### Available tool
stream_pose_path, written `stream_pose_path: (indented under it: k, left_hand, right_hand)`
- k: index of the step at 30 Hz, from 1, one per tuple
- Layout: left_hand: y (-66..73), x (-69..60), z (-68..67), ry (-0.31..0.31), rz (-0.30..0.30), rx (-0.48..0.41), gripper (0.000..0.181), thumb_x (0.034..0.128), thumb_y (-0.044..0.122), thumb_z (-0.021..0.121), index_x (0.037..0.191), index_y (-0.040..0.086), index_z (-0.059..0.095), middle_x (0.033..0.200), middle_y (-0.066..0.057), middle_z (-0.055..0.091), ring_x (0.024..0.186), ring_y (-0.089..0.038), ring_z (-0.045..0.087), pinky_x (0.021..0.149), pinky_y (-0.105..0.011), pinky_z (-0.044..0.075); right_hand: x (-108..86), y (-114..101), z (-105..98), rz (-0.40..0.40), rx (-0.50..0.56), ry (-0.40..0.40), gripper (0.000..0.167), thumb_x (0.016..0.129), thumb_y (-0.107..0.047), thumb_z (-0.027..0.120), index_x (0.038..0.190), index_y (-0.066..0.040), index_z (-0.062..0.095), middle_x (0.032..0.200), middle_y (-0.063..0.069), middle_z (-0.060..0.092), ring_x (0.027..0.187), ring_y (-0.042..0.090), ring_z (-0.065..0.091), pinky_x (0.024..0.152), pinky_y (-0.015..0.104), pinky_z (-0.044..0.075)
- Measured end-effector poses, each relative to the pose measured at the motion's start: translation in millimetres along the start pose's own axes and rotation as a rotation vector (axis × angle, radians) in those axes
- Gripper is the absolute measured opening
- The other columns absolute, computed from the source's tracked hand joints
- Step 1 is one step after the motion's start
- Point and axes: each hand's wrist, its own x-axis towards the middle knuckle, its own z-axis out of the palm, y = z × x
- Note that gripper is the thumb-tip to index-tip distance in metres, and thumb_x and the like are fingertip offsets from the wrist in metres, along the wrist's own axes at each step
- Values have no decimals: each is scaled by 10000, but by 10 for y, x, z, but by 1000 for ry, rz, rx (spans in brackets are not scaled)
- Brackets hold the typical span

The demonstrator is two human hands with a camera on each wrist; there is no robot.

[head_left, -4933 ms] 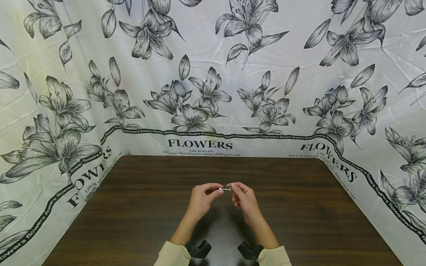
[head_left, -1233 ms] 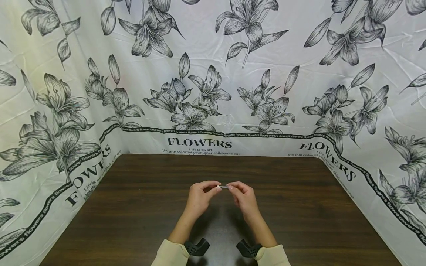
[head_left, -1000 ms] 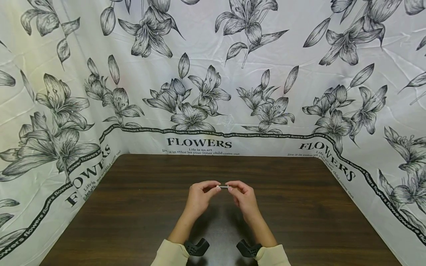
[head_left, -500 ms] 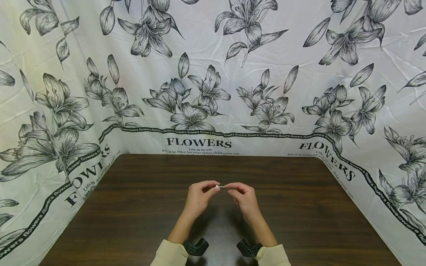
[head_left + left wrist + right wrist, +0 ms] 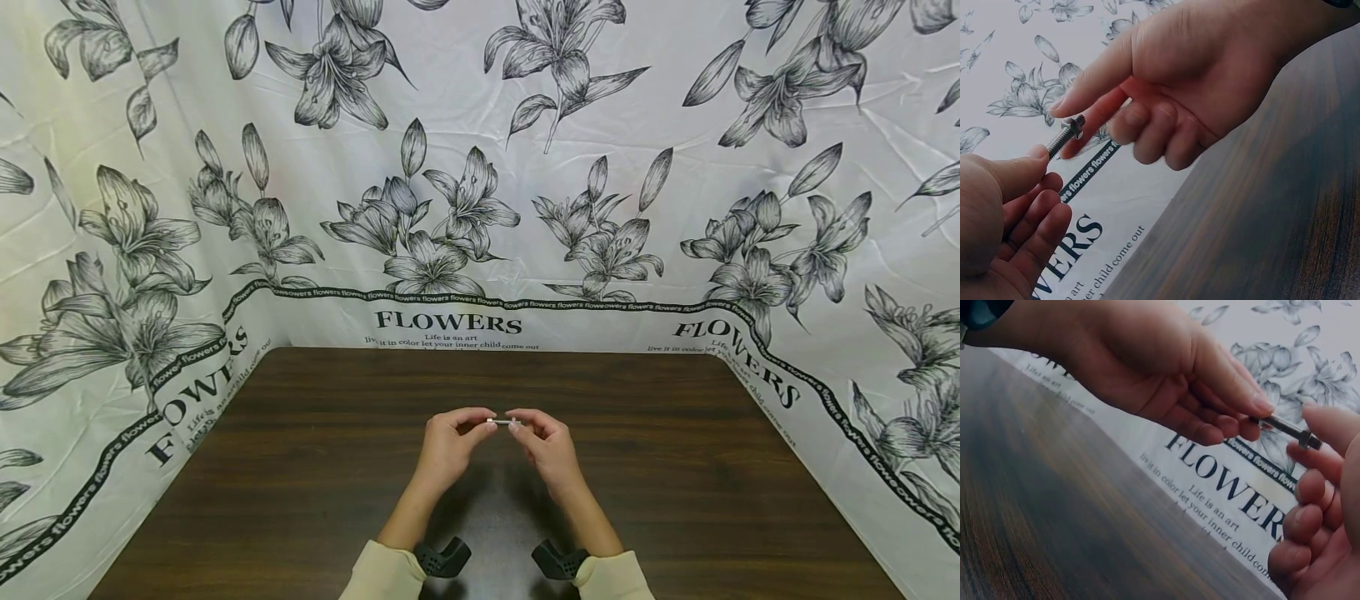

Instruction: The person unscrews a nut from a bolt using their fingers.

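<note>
Apparently turning nut (image 5: pixel 1304 437) on bolt (image 5: pixel 1286 427) pinched in left hand (image 5: pixel 447 448); next, close right hand (image 5: pixel 552 448), parted around nut, and twist.

The right fingers (image 5: pixel 1317 462) have parted, uncovering the nut (image 5: pixel 1304 437) on the bolt (image 5: pixel 1284 427)

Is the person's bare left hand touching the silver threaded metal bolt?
Touching. The right wrist view shows the left hand pinching the silver metal bolt, thumb pressed onto its shank.

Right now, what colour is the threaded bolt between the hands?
Silvery grey, with a metallic shine; the bolt shows best in the left wrist view.
</note>
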Motion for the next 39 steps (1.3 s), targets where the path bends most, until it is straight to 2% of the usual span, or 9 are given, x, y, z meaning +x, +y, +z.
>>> stream_pose_path:
  k: [3, 8, 15, 20, 27, 33, 39]
  left_hand:
    - [1, 0, -1, -2, -4, 0, 119, 830, 1, 744, 949, -9, 740, 871, -107, 712, 785, -233, 656, 688, -239, 526]
    - [3, -1, 2, 2, -3, 13, 113, 830, 1, 744, 942, 1, 740, 867, -111, 711, 775, -233, 655, 680, -241, 524]
    - [-4, -9, 8, -1, 3, 12, 104, 832, -2, 740, 936, 1, 738, 853, -110, 709, 759, -235, 652, 670, -244, 524]
    - [-7, -4, 5, -6, -1, -1, 109, 831, -7, 740, 939, -4, 736, 857, -116, 709, 763, -239, 652, 673, -239, 524]
    - [-23, 1, -4, -11, -1, 1, 112, 831, -1, 742, 943, -2, 737, 865, -113, 711, 774, -227, 654, 687, -241, 527]
    - [-25, -1, -2, -5, 6, 0, 110, 833, -4, 739, 942, 4, 739, 862, -106, 712, 769, -218, 653, 684, -250, 529]
    - [-8, -1, 1, -3, 5, 12, 110, 833, 0, 740, 942, 10, 740, 864, -91, 712, 773, -207, 652, 687, -252, 527]
  right_hand:
    - [3, -2, 8, 57, -57, 24, 194, 959, -70, 607, 956, 115, 667, 558, -28, 420, 450, 61, 358, 439, 195, 301]
    - [6, -9, 13, 129, -123, 22, 330, 989, -151, 576, 851, 141, 644, 501, -52, 368, 422, 48, 303, 425, 203, 265]
    - [0, -20, 12, 153, -58, 20, 320, 977, -135, 590, 854, 159, 620, 511, -40, 366, 419, 52, 288, 418, 201, 249]
    - [5, -15, 6, 159, 6, 14, 288, 971, -111, 594, 865, 155, 611, 526, -27, 377, 419, 49, 290, 408, 199, 241]
    - [6, 0, 8, 128, 34, 9, 177, 958, -68, 599, 843, 55, 653, 563, -12, 409, 440, 59, 326, 410, 200, 255]
    - [3, 5, 3, 101, 53, -4, 130, 950, -35, 595, 886, 72, 634, 562, -17, 405, 439, 48, 330, 416, 195, 257]
    - [-7, 22, -13, 62, 65, -26, 186, 933, 15, 591, 1015, 181, 573, 574, -36, 420, 448, 35, 350, 426, 181, 280]
